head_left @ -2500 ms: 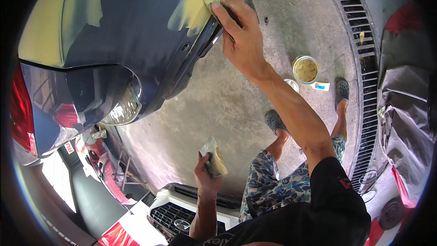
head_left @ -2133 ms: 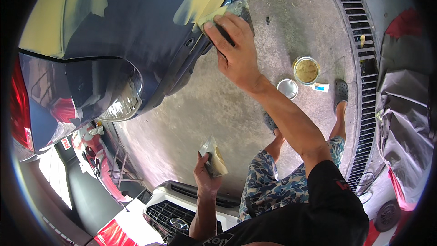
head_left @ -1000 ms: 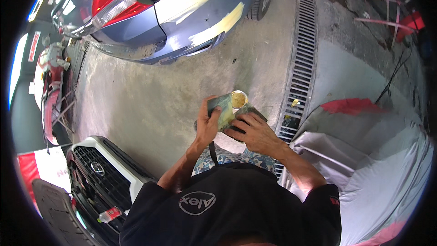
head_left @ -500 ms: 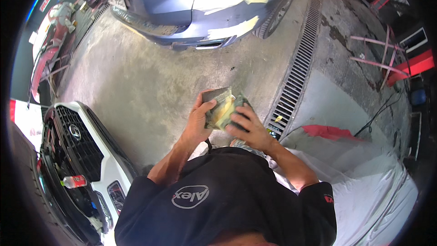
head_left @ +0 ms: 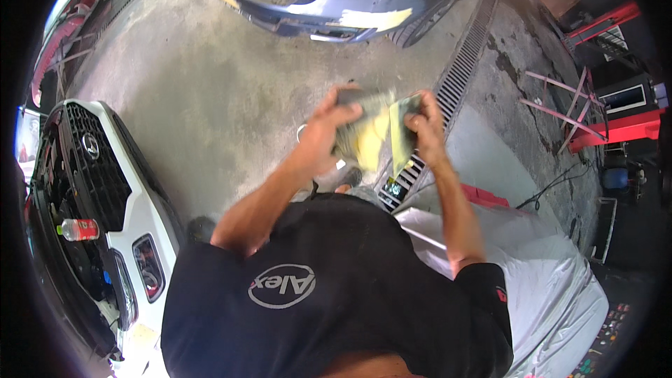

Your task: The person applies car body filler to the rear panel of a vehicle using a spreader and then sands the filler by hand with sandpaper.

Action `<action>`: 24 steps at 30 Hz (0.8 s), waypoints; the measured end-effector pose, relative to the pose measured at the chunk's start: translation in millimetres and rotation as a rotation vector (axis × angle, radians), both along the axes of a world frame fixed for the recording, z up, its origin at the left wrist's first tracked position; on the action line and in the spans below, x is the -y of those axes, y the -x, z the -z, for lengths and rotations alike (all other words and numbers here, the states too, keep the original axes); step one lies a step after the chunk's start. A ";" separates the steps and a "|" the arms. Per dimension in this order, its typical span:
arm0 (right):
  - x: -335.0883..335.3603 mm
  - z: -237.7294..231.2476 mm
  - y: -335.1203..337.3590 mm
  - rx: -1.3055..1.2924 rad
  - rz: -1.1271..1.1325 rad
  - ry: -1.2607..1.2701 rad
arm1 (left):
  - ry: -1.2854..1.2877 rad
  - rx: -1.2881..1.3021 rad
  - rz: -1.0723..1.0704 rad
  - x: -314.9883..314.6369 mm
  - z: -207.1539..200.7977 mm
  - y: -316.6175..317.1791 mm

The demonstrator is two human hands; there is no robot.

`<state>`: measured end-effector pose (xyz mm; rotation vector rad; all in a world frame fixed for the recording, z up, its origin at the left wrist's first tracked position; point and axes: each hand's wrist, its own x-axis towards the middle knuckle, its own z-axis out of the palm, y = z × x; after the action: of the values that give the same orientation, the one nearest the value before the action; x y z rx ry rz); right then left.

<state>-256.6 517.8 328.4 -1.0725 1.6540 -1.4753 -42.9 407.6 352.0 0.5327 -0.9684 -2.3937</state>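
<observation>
My left hand [head_left: 323,134] grips a dark, flat mixing board [head_left: 353,108] by its left edge, thumb on top. A smear of pale yellow body filler [head_left: 369,141] covers much of the board. In my right hand [head_left: 429,126] is a flat spreader [head_left: 400,131], its face coated with the same yellow paste. The fingers are closed round its right side. The spreader stands tilted right beside the board; motion blur hides whether the two touch. Both hands are held out in front of my body, above the floor.
A blue-grey car [head_left: 308,0] with yellow filler patches stands ahead. At left is a white car front [head_left: 140,227] with a bottle [head_left: 78,229] lying on it. A floor drain grate [head_left: 467,63] runs along the right, near a pink metal stand [head_left: 567,108] and a white plastic cover [head_left: 518,259].
Both hands have moved up and to the right, raising the board and spreader. My right hand has drawn away from the left, and the spreader now shows its coated face. The view has shifted.
</observation>
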 end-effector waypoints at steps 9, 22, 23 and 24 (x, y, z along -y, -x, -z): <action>-15.6 -75.9 -57.3 -1.405 -0.247 0.275 | 0.735 0.184 -0.275 14.0 16.3 -24.2; -31.9 -41.8 -141.3 -1.115 -0.424 0.566 | 0.056 0.165 -0.142 33.2 49.0 -58.8; -27.6 -39.3 -147.8 -1.091 -0.417 0.616 | -0.194 0.039 -0.055 30.2 75.2 -62.9; -26.8 -33.9 -151.0 -1.064 -0.403 0.655 | -0.214 0.011 -0.023 20.3 75.6 -64.0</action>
<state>-105.6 544.6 362.2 -2.7109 1.3725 -1.2318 21.1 387.3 276.4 0.6307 -0.7095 -2.4914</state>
